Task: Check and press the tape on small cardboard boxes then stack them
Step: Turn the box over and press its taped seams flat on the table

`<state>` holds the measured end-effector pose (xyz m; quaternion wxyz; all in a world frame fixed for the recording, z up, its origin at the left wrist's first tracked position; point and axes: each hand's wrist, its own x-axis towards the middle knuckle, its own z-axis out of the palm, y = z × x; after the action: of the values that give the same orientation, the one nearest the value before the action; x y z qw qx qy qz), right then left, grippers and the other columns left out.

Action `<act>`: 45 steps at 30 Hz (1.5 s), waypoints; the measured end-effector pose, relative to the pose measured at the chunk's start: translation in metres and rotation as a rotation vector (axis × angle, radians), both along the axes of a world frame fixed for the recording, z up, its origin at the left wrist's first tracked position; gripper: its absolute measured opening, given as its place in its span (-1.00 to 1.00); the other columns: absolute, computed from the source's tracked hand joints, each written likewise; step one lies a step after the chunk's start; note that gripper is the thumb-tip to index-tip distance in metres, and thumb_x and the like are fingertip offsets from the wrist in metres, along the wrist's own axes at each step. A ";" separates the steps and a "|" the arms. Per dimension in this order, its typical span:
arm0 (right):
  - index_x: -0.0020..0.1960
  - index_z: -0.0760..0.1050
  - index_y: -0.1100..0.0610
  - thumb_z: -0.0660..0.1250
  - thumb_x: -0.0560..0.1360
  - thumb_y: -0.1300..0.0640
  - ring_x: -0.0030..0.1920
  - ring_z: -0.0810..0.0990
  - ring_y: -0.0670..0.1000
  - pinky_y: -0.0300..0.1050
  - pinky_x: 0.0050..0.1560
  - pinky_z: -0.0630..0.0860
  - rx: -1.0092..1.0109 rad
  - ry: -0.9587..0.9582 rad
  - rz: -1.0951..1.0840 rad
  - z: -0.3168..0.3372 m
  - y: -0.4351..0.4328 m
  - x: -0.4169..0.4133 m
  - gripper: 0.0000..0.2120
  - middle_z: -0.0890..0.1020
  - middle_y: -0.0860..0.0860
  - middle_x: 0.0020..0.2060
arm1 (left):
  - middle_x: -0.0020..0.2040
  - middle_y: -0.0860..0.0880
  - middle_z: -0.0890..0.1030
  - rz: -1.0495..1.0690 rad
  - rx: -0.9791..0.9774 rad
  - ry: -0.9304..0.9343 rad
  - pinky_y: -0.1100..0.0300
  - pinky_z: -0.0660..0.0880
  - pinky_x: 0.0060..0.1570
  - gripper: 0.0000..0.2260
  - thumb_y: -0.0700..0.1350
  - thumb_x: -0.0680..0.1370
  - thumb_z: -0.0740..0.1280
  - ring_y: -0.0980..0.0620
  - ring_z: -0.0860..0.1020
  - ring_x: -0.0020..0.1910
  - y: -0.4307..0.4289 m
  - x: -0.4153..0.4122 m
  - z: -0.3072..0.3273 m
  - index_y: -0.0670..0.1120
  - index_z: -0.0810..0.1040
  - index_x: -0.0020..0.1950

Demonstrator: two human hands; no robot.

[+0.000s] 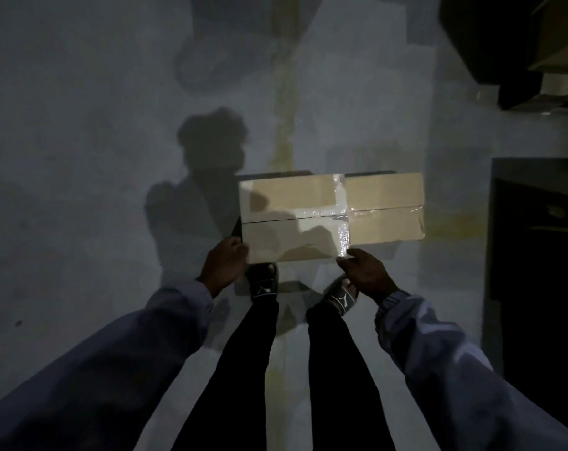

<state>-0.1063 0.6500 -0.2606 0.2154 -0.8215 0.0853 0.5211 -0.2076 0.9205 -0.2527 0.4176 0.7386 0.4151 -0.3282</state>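
1. Grey concrete floor point(81, 190), dim light; faded yellowish stripe point(284, 118) running away from viewer.
2. Black slides point(263, 284) on both feet, dark trousers point(243, 369).
3. Dark cabinet point(543, 271), right edge.

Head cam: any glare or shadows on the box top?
Head view: dim scene, hard light on the cardboard box; clear tape glares white at its cross; shadows blotch the box's left half; left hand and right hand, gripping the near edge, are underexposed; floor carries the person's shadow.
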 end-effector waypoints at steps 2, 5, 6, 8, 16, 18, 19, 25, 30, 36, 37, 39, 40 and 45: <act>0.29 0.45 0.15 0.25 0.55 -0.09 0.12 0.61 0.17 0.06 0.21 0.52 -0.032 0.047 -0.020 -0.040 0.000 0.008 -0.58 0.63 0.16 0.14 | 0.32 -0.17 0.51 -0.030 0.026 0.016 0.10 0.37 0.15 -0.69 -0.04 0.64 0.20 -0.20 0.46 0.30 0.000 0.003 -0.040 -0.16 0.49 0.32; 0.40 0.33 0.22 0.29 0.56 -0.05 0.27 0.50 0.21 -0.06 0.25 0.38 -0.077 -0.066 0.012 -0.091 -0.001 0.019 -0.49 0.52 0.21 0.28 | 0.45 -0.13 0.41 -0.052 0.022 0.015 0.10 0.36 0.29 -0.55 -0.04 0.64 0.21 -0.14 0.41 0.38 0.000 0.002 -0.092 -0.05 0.28 0.53; 0.43 0.27 0.24 0.30 0.56 -0.03 0.30 0.46 0.23 -0.06 0.24 0.35 -0.074 -0.093 -0.003 -0.101 0.000 0.023 -0.45 0.49 0.22 0.31 | 0.43 -0.13 0.42 -0.029 0.021 0.015 0.08 0.37 0.29 -0.52 -0.03 0.64 0.23 -0.16 0.42 0.36 0.001 0.000 -0.104 -0.03 0.24 0.54; 0.47 0.18 0.22 0.33 0.54 -0.03 0.32 0.44 0.25 -0.03 0.23 0.35 -0.048 -0.105 -0.033 -0.127 0.000 0.029 -0.37 0.46 0.20 0.32 | 0.38 -0.12 0.47 0.034 0.003 0.022 0.02 0.41 0.28 -0.48 0.00 0.59 0.27 -0.18 0.46 0.30 0.001 -0.003 -0.129 0.00 0.24 0.53; 0.02 0.54 0.07 0.36 0.33 -0.07 -0.23 0.66 0.02 -0.11 -0.15 0.56 0.009 -0.078 -0.243 -0.179 0.004 0.040 -0.67 0.68 0.00 -0.21 | 0.15 -0.03 0.61 0.268 -0.107 0.031 -0.01 0.56 0.10 -0.40 -0.07 0.29 0.28 -0.10 0.56 0.11 0.006 -0.012 -0.171 0.07 0.50 0.36; 0.01 0.56 0.07 0.35 0.31 -0.11 -0.21 0.67 0.03 -0.15 -0.19 0.51 0.012 -0.074 -0.235 -0.173 -0.001 0.037 -0.65 0.69 -0.01 -0.22 | 0.12 -0.05 0.62 0.286 -0.127 0.031 0.07 0.57 -0.06 -0.40 -0.08 0.26 0.29 -0.10 0.56 0.06 0.003 -0.013 -0.162 0.06 0.52 0.32; 0.01 0.57 0.06 0.34 0.31 -0.13 -0.18 0.66 0.03 -0.16 -0.22 0.47 0.014 -0.079 -0.232 -0.166 -0.004 0.035 -0.63 0.68 -0.01 -0.20 | 0.10 -0.05 0.63 0.298 -0.131 0.029 0.13 0.54 -0.16 -0.41 -0.08 0.25 0.29 -0.09 0.57 0.03 0.001 -0.013 -0.153 0.05 0.53 0.30; -0.07 0.63 0.07 0.32 0.44 -0.10 -0.19 0.66 0.10 -0.04 -0.09 0.52 0.081 -0.111 -0.248 -0.093 -0.037 0.039 -0.73 0.69 0.04 -0.26 | 0.04 0.02 0.65 0.261 -0.184 -0.013 0.21 0.51 -0.21 -0.51 -0.09 0.28 0.31 0.04 0.59 -0.06 -0.014 -0.007 -0.074 0.08 0.58 0.21; -0.10 0.63 0.12 0.33 0.51 -0.02 -0.33 0.64 0.09 -0.08 -0.25 0.50 0.115 -0.149 -0.255 0.005 -0.067 0.048 -0.78 0.69 0.11 -0.29 | -0.15 0.00 0.63 0.210 -0.220 -0.062 0.32 0.46 -0.31 -0.62 -0.09 0.26 0.33 0.08 0.55 -0.21 -0.032 0.008 0.012 -0.06 0.62 0.07; -0.19 0.60 0.16 0.31 0.56 0.03 -0.27 0.60 0.08 -0.17 -0.25 0.38 0.108 -0.200 -0.245 0.133 -0.100 0.042 -0.75 0.65 0.11 -0.27 | -0.28 -0.02 0.59 0.113 -0.217 -0.137 0.33 0.45 -0.40 -0.95 -0.20 0.47 0.38 0.15 0.54 -0.40 -0.055 0.026 0.118 -0.11 0.60 -0.08; -0.18 0.59 0.21 0.31 0.56 0.04 -0.26 0.57 0.09 -0.14 -0.24 0.37 0.103 -0.217 -0.263 0.153 -0.107 0.039 -0.73 0.64 0.14 -0.26 | -0.30 -0.02 0.59 0.090 -0.237 -0.152 0.28 0.46 -0.37 -0.91 -0.12 0.41 0.39 0.09 0.55 -0.38 -0.060 0.028 0.136 -0.08 0.59 -0.11; -0.25 0.53 0.20 0.32 0.57 0.07 -0.23 0.52 0.08 -0.10 -0.17 0.34 0.095 -0.259 -0.323 0.193 -0.121 0.029 -0.73 0.59 0.17 -0.24 | -0.18 -0.04 0.63 0.039 -0.262 -0.181 0.17 0.51 -0.18 -0.79 -0.04 0.38 0.39 -0.01 0.58 -0.22 -0.068 0.031 0.170 -0.05 0.58 -0.02; -0.28 0.49 0.18 0.32 0.56 0.08 -0.21 0.50 0.07 -0.10 -0.16 0.32 0.091 -0.278 -0.360 0.209 -0.128 0.024 -0.72 0.57 0.16 -0.24 | -0.09 -0.03 0.64 0.006 -0.258 -0.198 0.12 0.52 -0.05 -0.73 -0.01 0.38 0.39 -0.03 0.60 -0.12 -0.071 0.031 0.185 -0.01 0.58 0.05; -0.08 0.50 0.23 0.38 0.53 0.03 -0.24 0.49 0.03 -0.13 -0.20 0.34 0.083 -0.385 -0.533 0.277 -0.161 -0.014 -0.76 0.58 0.12 -0.22 | 0.10 -0.09 0.67 -0.124 -0.205 -0.264 -0.02 0.52 0.18 -0.50 0.24 0.22 0.36 -0.10 0.62 0.06 -0.083 0.033 0.251 0.06 0.58 0.08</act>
<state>-0.1205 0.4889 0.0168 0.3896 -0.8441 0.2336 0.2848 -0.1743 0.8374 -0.0018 0.5204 0.7531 0.2748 -0.2941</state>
